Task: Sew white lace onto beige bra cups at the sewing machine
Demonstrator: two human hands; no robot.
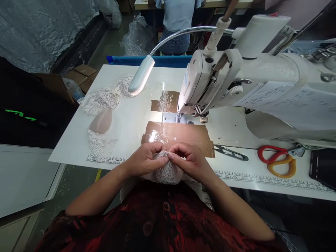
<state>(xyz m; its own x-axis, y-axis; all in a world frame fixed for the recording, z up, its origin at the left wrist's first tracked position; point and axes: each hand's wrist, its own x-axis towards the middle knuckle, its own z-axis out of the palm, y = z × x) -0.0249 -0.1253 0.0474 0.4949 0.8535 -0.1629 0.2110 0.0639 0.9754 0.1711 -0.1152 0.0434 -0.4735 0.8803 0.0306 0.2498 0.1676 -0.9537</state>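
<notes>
Both my hands meet at the front edge of the white sewing table (126, 126). Between them is a white lace bra cup (168, 171), its upper edge pinched in my fingers. My left hand (147, 159) grips it from the left, thumb pressed on the lace. My right hand (190, 161) pinches the same edge from the right, its thumb tip close to the left one. The fingertips partly hide the edge. Further left lie more lace pieces (102, 99) with a beige cup (102, 121) among them.
A white sewing machine (210, 80) stands at the right, its needle area lit by a gooseneck lamp (141, 75). Brown tape (178, 134) covers part of the table. Thread snips (231, 153) and red-and-orange-handled scissors (282, 166) lie right. Another person (178, 17) sits beyond the table.
</notes>
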